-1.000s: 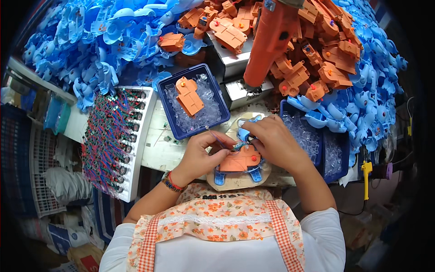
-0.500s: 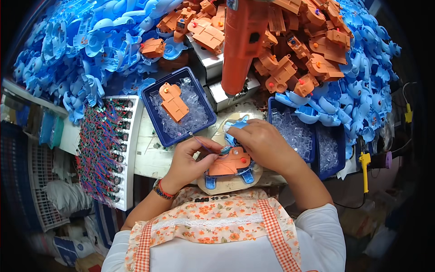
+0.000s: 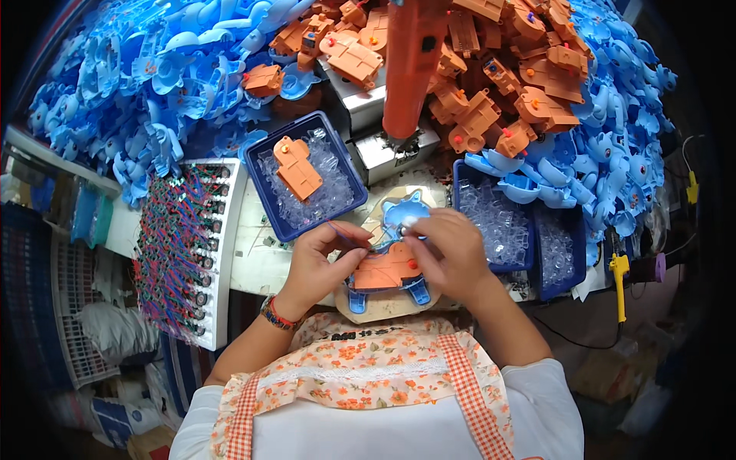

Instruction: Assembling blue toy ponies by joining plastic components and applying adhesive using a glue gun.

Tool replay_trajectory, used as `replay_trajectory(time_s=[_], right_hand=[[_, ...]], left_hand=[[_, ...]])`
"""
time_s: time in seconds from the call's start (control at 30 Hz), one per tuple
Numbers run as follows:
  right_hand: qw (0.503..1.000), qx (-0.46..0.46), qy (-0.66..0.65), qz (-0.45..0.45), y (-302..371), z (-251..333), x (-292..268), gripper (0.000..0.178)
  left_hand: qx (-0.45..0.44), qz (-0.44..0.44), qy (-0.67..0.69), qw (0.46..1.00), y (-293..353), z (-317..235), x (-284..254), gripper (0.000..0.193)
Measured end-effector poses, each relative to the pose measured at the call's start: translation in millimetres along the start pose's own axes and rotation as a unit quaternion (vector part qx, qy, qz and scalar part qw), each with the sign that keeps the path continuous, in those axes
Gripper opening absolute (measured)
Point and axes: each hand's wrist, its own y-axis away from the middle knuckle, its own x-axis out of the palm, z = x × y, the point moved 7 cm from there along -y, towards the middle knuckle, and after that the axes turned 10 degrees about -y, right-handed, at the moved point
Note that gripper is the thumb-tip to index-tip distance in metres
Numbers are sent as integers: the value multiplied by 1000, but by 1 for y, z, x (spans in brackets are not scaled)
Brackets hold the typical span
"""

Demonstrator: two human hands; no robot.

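While the orange box [image 3: 383, 274] already sits on the blue shell [image 3: 418, 292] above the pale stand [image 3: 389, 307], the shell's head lies uncovered and a wire [image 3: 347, 238], pinched by the left hand [image 3: 320, 261], is not yet stowed; what the right hand [image 3: 458, 249] grips, I cannot tell.

Workbench [image 3: 257, 264] is a pale, kinda scuffed top, with a whitish rail [image 3: 65, 165] running off at the upper left. Lower left there's a white lattice basket [image 3: 79, 330] and some striped fabric [image 3: 175, 360], mostly blue with white and red. Under the right side it's pretty murky, so take this loosely, but I think that's brown packaging [image 3: 602, 376] down there. Light's bright on the bench top, way gloomier below.
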Motion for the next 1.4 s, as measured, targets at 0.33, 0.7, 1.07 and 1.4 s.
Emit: replay_trajectory(time_s=[0.33, 0.7, 1.07, 1.4], right_hand=[[998, 22, 50, -17, 11, 28, 24, 16], [998, 13, 67, -10, 16, 31, 35, 12], [996, 69, 45, -39, 14, 20, 30, 15], [997, 72, 25, 21, 12, 11, 31, 14]], left_hand=[[2, -15, 7, 1000, 2, 3, -2, 26], [-31, -22, 30, 999, 7, 3, -1, 24], [-5, -13, 62, 998, 7, 6, 0, 34], [31, 30, -79, 996, 12, -9, 4, 37]])
